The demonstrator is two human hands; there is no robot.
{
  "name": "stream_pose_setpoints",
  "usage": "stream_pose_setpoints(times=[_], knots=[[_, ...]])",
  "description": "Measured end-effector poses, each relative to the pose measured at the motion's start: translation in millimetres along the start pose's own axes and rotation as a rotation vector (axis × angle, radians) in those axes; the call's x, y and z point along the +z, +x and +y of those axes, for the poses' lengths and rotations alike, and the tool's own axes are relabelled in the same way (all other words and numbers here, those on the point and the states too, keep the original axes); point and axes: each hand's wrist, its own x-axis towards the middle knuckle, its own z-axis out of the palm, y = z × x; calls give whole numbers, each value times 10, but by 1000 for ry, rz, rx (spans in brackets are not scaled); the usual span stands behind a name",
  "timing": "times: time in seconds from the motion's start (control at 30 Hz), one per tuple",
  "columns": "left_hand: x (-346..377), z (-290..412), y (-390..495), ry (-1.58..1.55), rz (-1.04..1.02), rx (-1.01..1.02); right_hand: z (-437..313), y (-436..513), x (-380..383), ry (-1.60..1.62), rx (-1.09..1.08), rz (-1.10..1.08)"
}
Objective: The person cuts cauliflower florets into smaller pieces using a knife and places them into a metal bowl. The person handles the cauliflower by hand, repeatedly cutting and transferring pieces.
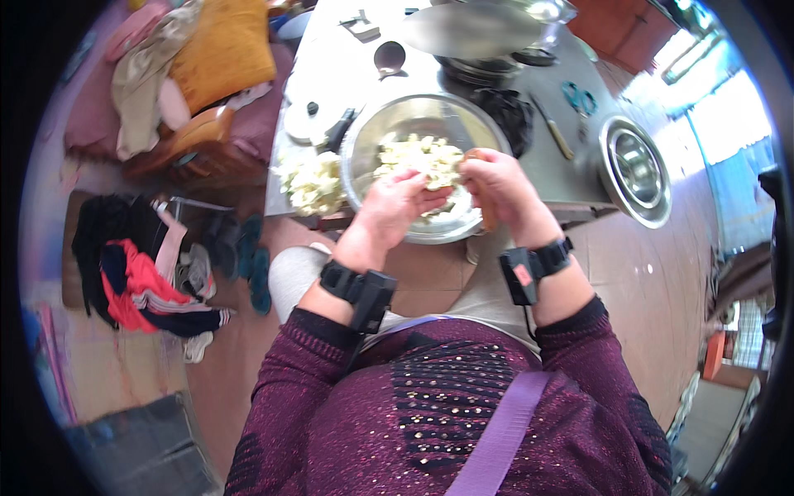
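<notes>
My left hand (400, 201) is over the near side of a large shiny bowl (371, 127), its fingers curled under a pale cauliflower piece (439, 178). My right hand (501, 186) is closed around an orange-brown handle (489, 214), which sticks out below the fist; whatever the handle belongs to is hidden or blurred. Both hands nearly meet above the bowl. Many small cauliflower florets (412, 152) lie heaped inside it. A larger cauliflower chunk (313, 186) rests on the table's near left corner, just beside the bowl.
The metal-topped table (552, 186) also bears a black plastic bag (508, 118), a knife (555, 131), blue-handled scissors (580, 99) and a stack of pots (484, 68). Nested steel basins (636, 170) stand by its right edge. Left are a chair with clothes (146, 273) and slippers (260, 279).
</notes>
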Motion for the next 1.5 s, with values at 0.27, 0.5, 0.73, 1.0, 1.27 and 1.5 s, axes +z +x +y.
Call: stream_pose_setpoints(times=[0.27,0.5,0.73,1.0,1.27,1.5], knots=[[-20,-36,143,560,252,316,14,14,-13,-96,-103,192],[-821,401,-42,836,805,575,164,-130,66,-315,-158,77],[-1645,997,-156,1069,959,332,171,-229,135,-318,-109,62],[-1672,1253,417,1669,567,-4,86,-221,140,-375,-30,55],[-1877,1230,702,1766,650,33,77,-160,116,-329,12,95],[-1900,1268,407,1702,553,329,118,-141,140,-314,-4,71]])
